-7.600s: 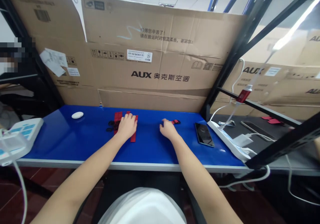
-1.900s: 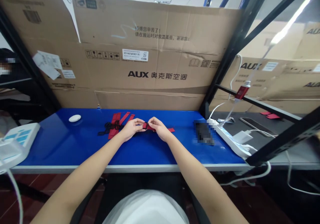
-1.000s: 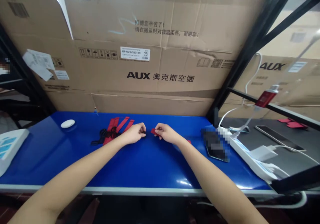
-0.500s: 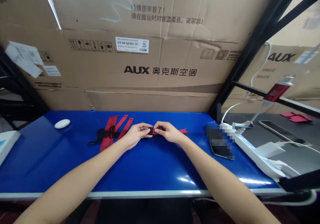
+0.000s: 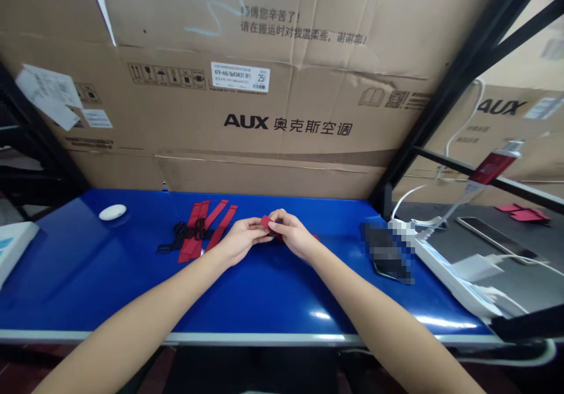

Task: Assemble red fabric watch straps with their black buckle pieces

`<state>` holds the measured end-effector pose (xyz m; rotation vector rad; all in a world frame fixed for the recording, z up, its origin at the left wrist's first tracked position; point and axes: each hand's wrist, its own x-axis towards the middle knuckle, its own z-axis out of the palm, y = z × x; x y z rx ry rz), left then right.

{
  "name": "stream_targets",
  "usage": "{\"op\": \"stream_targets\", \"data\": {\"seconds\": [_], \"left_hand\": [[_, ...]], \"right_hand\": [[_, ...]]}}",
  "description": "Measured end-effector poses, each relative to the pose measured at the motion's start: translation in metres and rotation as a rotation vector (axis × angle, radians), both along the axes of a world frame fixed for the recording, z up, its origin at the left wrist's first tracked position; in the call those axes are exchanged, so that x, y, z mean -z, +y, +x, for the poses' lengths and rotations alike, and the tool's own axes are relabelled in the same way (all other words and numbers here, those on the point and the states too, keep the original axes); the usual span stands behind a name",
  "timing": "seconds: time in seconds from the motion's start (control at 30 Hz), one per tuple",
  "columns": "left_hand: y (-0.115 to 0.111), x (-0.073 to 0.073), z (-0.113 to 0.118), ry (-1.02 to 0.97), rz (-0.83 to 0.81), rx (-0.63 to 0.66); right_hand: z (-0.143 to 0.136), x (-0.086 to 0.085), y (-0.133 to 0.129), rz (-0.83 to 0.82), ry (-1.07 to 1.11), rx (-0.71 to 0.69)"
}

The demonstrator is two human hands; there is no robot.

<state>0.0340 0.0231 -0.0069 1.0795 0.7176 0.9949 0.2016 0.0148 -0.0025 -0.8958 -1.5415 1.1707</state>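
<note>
a red strap [image 5: 266, 222] is held above the counter [image 5: 247, 300], between the two hands. the right hand [image 5: 293, 235] has its grip pinched nearly closed on the strap, thumb on top, leaving the short end exposed. the left hand [image 5: 240, 241] has its grip drawn closed around a dark piece [image 5: 272, 235], largely hidden, just below the strap end. this opposed hold probably keeps both parts steady and close together. red material shows past the right hand; whether it is the same strap cannot be told. to the left, loose straps [image 5: 221, 226] lie with black buckles [image 5: 180, 229], presumably within easy reach. farther left is a white disc [image 5: 112, 212]; at right, a blurred phone [image 5: 388, 253] lies beside a power strip [image 5: 445, 268].
</note>
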Motion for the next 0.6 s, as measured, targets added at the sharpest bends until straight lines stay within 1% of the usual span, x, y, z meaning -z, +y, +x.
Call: {"op": "stream_targets", "data": {"seconds": [0.1, 0.2, 0.3, 0.37, 0.47, 0.6], "left_hand": [[0.003, 0.002, -0.001, 0.234, 0.205, -0.051], [0.004, 0.002, -0.002, 0.464, 0.424, -0.146], [0.003, 0.000, -0.003, 0.598, 0.520, -0.212], [0.001, -0.001, -0.003, 0.630, 0.548, -0.224], [0.000, -0.002, -0.002, 0.605, 0.547, -0.210], [-0.001, -0.003, -0.001, 0.437, 0.453, -0.157]], "right_hand": [[0.007, 0.001, 0.004, 0.076, -0.076, 0.035], [0.015, 0.000, 0.005, 0.178, -0.298, 0.044], [0.016, -0.001, 0.002, 0.230, -0.439, 0.063], [0.013, -0.001, 0.000, 0.249, -0.467, 0.091], [0.007, 0.000, -0.004, 0.285, -0.489, 0.153], [0.005, 0.001, -0.004, 0.276, -0.474, 0.210]]}}
